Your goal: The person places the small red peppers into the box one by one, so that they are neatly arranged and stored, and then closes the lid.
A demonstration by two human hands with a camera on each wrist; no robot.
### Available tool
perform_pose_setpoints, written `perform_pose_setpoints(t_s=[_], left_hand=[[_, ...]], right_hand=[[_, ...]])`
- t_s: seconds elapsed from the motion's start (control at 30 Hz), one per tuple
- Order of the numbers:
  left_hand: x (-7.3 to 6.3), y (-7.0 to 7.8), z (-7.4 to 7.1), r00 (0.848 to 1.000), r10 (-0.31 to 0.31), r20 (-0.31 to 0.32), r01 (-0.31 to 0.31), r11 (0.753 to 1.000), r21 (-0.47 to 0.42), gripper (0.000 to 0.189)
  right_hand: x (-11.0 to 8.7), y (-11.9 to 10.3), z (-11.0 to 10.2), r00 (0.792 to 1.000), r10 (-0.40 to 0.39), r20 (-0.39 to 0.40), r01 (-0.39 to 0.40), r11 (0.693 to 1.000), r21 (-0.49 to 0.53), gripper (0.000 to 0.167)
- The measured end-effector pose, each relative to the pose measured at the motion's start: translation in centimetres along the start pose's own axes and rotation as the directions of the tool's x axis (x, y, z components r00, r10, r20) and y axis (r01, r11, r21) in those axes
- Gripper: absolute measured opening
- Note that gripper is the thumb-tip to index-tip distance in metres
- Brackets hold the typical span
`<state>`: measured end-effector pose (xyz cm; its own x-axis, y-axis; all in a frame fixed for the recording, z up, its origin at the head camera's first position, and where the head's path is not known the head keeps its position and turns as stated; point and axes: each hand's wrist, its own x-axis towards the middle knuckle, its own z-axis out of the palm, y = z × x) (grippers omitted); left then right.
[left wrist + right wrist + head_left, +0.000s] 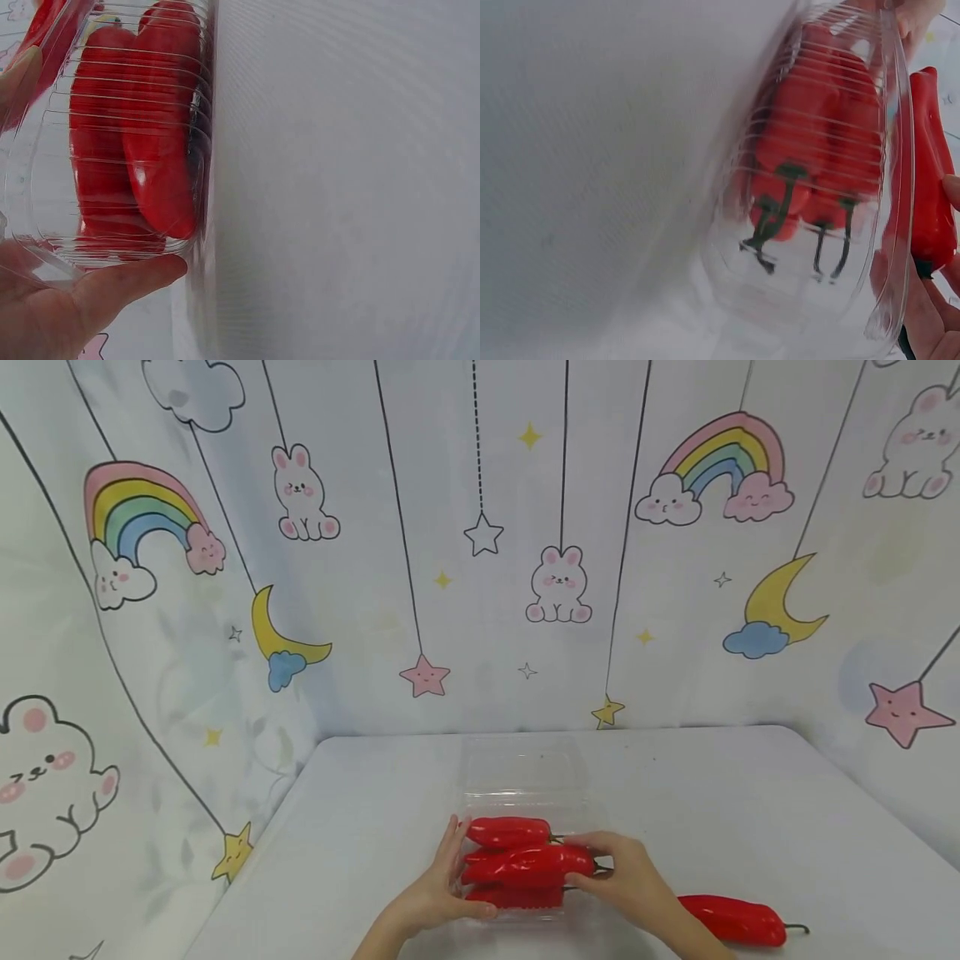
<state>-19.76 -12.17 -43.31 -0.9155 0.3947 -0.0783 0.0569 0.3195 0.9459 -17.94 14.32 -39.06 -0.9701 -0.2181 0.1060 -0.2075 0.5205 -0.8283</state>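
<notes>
A clear ribbed plastic container (52,180) holds several long red peppers (97,142), with their green stems (780,206) toward the right end. My left hand (446,889) grips the container's left end, thumb along the front corner and fingers up the end wall. On top of the pile, level with the rim, lies another red pepper (930,172). My right hand (615,868) pinches it near the stem end, thumb in front and fingers behind. The right palm is close to the container's right end.
One more red pepper (738,920) lies on the white table (705,810) to the right, partly behind my right forearm. The container's clear lid (521,768) is folded back toward the far side. A patterned cloth (375,568) stands behind the table.
</notes>
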Motion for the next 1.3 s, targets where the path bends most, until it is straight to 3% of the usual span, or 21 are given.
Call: perform_pose_setpoints(t_s=[0.6, 0.93, 1.3], left_hand=[[0.0, 0.0, -0.1, 1.0, -0.006, -0.005, 0.006, 1.0, -0.01, 0.115], [-0.1, 0.1, -0.1, 1.0, -0.01, -0.024, 0.011, 0.999, 0.041, 0.113], [-0.2, 0.0, 0.1, 1.0, -0.017, -0.022, 0.018, 0.999, 0.049, 0.114]], right_hand=[[-0.3, -0.4, 1.9, 0.999, -0.015, 0.042, 0.017, 0.998, -0.063, 0.05], [-0.2, -0.9, 2.7, 0.999, 0.033, 0.04, -0.029, 0.997, -0.078, 0.047], [0.0, -0.2, 3.4, 0.997, 0.021, 0.068, -0.016, 0.997, -0.081, 0.042]])
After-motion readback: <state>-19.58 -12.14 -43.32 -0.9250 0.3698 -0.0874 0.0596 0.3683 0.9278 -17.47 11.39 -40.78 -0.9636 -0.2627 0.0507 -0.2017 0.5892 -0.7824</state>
